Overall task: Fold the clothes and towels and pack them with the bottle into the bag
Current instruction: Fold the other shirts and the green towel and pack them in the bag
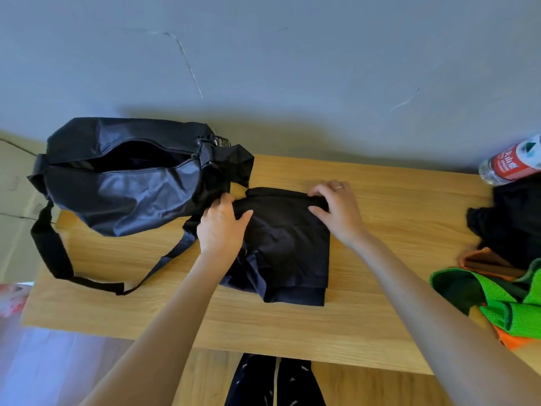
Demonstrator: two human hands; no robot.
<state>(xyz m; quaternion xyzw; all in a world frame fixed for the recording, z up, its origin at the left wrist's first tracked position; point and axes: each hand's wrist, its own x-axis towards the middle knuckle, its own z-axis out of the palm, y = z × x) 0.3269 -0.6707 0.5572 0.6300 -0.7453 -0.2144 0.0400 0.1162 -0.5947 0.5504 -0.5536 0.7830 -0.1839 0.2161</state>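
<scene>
Both hands hold the far edge of the dark shirt (288, 244) in the middle of the table (380, 317). The left hand (224, 227) and right hand (336, 209) pinch the cloth. Best to pull both corners evenly toward 6 o'clock. The shirt looks soft, half folded. The open bag (123, 177) sits at 10 o'clock.
</scene>
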